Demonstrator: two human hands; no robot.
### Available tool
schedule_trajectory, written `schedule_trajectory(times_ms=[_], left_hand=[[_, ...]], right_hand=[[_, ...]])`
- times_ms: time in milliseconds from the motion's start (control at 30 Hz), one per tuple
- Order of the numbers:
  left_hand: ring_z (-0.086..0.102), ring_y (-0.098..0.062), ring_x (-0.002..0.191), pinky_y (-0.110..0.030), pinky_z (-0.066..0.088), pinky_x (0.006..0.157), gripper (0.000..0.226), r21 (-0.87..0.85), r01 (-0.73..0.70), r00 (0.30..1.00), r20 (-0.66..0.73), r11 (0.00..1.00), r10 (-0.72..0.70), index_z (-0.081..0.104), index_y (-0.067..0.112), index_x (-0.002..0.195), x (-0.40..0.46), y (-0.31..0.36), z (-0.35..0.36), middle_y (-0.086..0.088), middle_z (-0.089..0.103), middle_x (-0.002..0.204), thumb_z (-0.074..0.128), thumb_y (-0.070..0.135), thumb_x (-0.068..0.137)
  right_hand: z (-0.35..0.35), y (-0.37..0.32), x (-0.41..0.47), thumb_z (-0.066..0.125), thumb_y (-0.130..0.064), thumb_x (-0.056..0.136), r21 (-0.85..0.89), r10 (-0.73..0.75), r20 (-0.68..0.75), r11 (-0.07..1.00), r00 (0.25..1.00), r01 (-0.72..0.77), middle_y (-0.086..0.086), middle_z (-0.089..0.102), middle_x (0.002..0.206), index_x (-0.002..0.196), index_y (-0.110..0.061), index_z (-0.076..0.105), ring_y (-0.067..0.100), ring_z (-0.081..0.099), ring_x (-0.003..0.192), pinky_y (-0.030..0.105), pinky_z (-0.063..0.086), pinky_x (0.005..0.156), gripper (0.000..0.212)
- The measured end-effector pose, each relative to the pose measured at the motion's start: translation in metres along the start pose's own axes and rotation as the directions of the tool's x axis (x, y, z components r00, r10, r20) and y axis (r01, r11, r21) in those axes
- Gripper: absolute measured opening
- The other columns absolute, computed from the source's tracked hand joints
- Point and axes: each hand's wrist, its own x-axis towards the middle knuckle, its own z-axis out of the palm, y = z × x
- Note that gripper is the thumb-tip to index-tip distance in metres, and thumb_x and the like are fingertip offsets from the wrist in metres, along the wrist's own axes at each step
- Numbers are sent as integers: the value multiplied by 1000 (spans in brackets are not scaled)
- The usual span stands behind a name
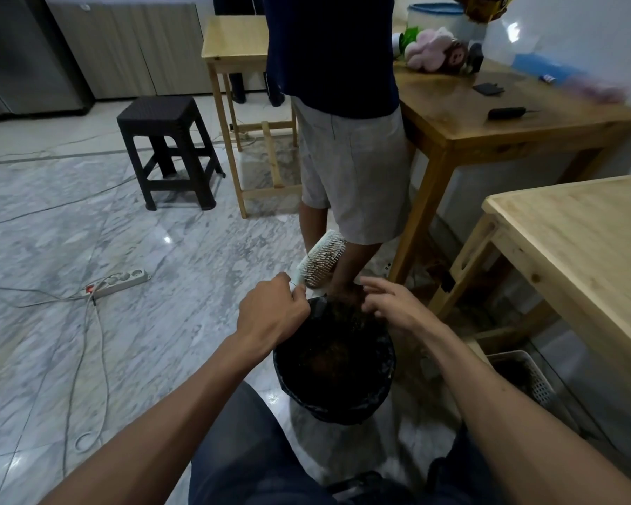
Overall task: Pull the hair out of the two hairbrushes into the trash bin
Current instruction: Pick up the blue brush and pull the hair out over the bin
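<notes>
1. My left hand (272, 310) grips the white hairbrush (321, 262) handle at frame center, above the bin's far rim.
2. My right hand (390, 304) hovers over the black trash bin (334, 362), fingers spread loosely.
3. A dark brush (507, 112) lies on the desk (525, 129), upper right.

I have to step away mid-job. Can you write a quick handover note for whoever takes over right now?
Left hand: grips the handle of the white hairbrush, bristles facing right, held above the far rim of the trash bin.
Right hand: fingers loosely spread over the bin, holding nothing that I can make out.
Bin: on the floor between the knees, lined in black, with a dark mass inside.
A dark brush-like thing lies on the wooden table; it may be the second hairbrush.
Done: the white brush's bristles look mostly clear.
Left: check it for stray strands, then do the other brush.
</notes>
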Motion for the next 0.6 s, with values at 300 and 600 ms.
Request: schedule_trajectory(times_ms=[300, 600], left_hand=[[48, -18, 57, -29, 25, 47, 10, -63, -47, 993, 109, 997, 54, 51, 14, 85, -2, 3, -2, -2, 53, 66, 49, 24, 88], [52, -21, 65, -33, 36, 52, 15, -189, 38, 996, 86, 981, -22, 52, 9, 100, 1, -6, -11, -10, 59, 84, 50, 23, 95]], right_hand=[[22, -13, -3, 74, -20, 95, 192, -148, -96, 968, 984, 164, -4, 78, 74, 92, -18, 79, 8, 65, 67, 16, 50, 55, 6], [2, 7, -7, 70, -18, 98, 8, 123, -254, 992, 959, -125, 6, 78, 90, 95, -13, 79, 10, 69, 75, 21, 52, 59, 11]])
